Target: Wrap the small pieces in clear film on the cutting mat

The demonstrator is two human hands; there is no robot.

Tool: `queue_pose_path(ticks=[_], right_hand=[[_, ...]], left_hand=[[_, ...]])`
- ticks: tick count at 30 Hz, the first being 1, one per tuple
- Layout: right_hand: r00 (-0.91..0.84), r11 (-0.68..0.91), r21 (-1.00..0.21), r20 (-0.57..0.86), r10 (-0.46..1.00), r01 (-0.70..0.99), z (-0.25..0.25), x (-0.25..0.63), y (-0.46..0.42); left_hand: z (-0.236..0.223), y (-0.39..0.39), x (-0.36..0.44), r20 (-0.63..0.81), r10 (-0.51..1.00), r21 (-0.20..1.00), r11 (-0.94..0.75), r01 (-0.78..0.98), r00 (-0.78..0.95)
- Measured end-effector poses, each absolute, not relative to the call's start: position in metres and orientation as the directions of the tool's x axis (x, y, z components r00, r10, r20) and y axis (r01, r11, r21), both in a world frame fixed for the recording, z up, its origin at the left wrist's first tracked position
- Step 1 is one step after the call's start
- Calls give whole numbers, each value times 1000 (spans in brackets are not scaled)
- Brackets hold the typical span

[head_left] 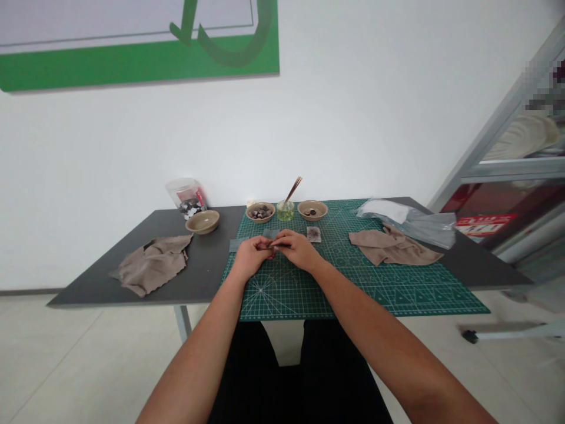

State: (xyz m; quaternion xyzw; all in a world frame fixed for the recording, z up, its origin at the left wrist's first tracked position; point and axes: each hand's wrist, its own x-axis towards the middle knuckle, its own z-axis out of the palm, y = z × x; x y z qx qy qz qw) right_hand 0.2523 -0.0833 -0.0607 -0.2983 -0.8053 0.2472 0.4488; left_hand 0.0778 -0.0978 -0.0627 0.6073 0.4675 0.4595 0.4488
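Note:
Above the green cutting mat, my left hand and my right hand meet with fingers pinched together. Between their fingertips is a small, thin dark piece, mostly covered by the fingers; its kind cannot be made out. A flat grey strip lies beneath and behind my left hand. Just beyond my right hand rests a small pale square pad with dark smudges.
Behind the hands stand a bowl of dark pieces, a glass jar holding thin sticks, and another bowl. Brown cloths flank the mat, with a plastic bag at right. An empty-looking bowl and clear tub stand left.

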Motion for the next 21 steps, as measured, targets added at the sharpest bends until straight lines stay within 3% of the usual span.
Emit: queue_pose_path(ticks=[4, 10, 16, 21], right_hand=[[-383, 698, -658, 589, 711, 283, -60, 255, -81], [-345, 705, -631, 615, 709, 324, -57, 252, -85], [-328, 685, -657, 602, 728, 315, -55, 250, -87], [-312, 667, -696, 593, 742, 266, -57, 252, -86]], left_hand=[[-62, -98, 78, 118, 986, 990, -126, 69, 114], [-57, -99, 78, 142, 979, 952, -175, 250, 144], [-57, -99, 80, 130, 979, 990, -137, 33, 158], [-57, -99, 80, 127, 974, 992, -125, -21, 190]])
